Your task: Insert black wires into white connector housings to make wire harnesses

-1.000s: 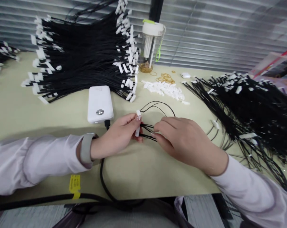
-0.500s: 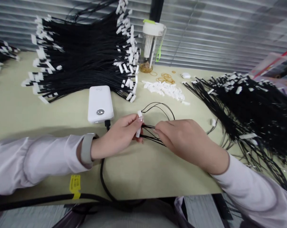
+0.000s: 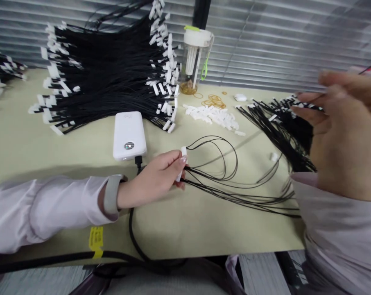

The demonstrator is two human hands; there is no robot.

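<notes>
My left hand [image 3: 156, 174] is closed on a white connector strip [image 3: 184, 152] a little above the table, thumb on top. Several thin black wires [image 3: 234, 196] run out of the strip to the right, and one group bends round in a loop [image 3: 236, 157]. At the right, raised above a pile of black wires [image 3: 277, 131], my right hand [image 3: 348, 127] is smeared by motion. Its fingertips pinch what looks like a thin black wire [image 3: 319, 97]. The far ends of the wires from the strip are hidden behind my right sleeve.
A white power bank [image 3: 129, 131] with a black cable lies beside my left hand. Behind it is a big stack of black wires [image 3: 108, 69] with white ends. Farther back are a drink bottle [image 3: 196, 57], rubber bands [image 3: 214, 101], loose white connectors [image 3: 214, 116] and a white case [image 3: 240, 97].
My right hand has left the wires near the strip and moved up and right over the pile. The wires now spread out freely, the loop wider. My left hand stays nearly still.
</notes>
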